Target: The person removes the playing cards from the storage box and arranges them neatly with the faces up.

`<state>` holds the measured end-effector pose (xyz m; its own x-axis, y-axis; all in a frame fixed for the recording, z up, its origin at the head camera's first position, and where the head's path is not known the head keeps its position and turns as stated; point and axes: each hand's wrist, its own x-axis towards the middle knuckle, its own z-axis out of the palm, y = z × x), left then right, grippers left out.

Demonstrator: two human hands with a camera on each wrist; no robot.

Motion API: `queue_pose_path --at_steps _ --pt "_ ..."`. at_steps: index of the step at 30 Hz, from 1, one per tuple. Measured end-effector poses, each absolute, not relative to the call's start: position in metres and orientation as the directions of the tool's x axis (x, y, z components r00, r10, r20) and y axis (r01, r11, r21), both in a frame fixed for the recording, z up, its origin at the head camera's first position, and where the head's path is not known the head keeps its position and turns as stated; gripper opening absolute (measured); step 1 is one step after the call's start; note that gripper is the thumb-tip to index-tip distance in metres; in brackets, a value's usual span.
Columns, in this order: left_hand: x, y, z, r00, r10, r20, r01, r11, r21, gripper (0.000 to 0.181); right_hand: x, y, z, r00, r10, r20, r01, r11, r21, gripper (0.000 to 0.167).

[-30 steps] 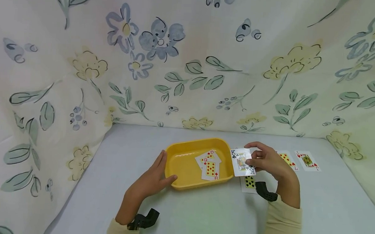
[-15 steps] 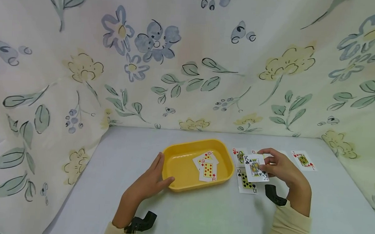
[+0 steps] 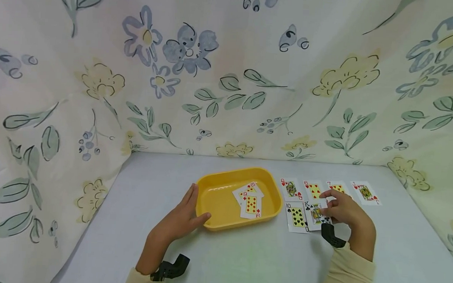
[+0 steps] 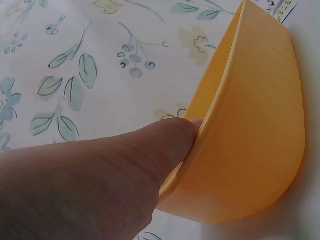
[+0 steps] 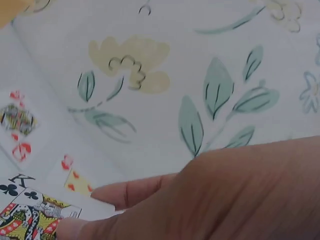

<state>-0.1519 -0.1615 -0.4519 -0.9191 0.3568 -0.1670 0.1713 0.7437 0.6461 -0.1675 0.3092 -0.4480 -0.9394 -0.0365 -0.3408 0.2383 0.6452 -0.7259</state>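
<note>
King of clubs [image 3: 315, 215] in right grip [image 3: 344, 209], beside black ten [image 3: 296, 217]

K card [image 3: 313, 217], clubs; 10 card [image 3: 296, 217], black. Q card [image 3: 290, 189], 6 card [image 3: 313, 189], 7 card [image 3: 335, 187], J card [image 3: 366, 193], all hearts; 9 card [image 3: 251, 207], diamonds.

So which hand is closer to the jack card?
The right hand: it holds the king card left of the jack card, closer to the person. The left hand is farther, at the left end of the yellow tray.
</note>
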Motion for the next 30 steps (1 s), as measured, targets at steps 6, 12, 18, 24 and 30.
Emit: queue_pose_path --at_steps 6,12,18,24,30 --pt "-0.152 -0.162 -0.452 -0.918 0.358 -0.167 0.17 0.74 0.65 0.1 -0.168 0.316 -0.457 -0.877 0.072 -0.475 0.402 0.653 -0.642 0.044" --pt "-0.152 -0.161 -0.453 -0.917 0.364 -0.164 0.173 0.733 0.658 0.1 -0.166 0.322 -0.461 -0.855 0.115 -0.505 0.455 0.633 -0.627 0.042" --pt "-0.151 -0.16 -0.451 -0.919 0.356 -0.17 0.164 0.738 0.655 0.1 -0.166 0.328 -0.465 -0.861 0.136 -0.49 0.446 0.666 -0.599 0.053" --pt "-0.151 -0.16 -0.45 -0.921 0.348 -0.175 0.154 0.738 0.657 0.1 -0.167 0.327 -0.465 -0.858 0.171 -0.485 0.451 0.704 -0.549 0.057" --pt "-0.15 -0.16 -0.451 -0.921 0.342 -0.186 0.142 0.741 0.657 0.1 -0.167 0.327 -0.462 -0.839 0.214 -0.5 0.485 0.712 -0.508 0.065"
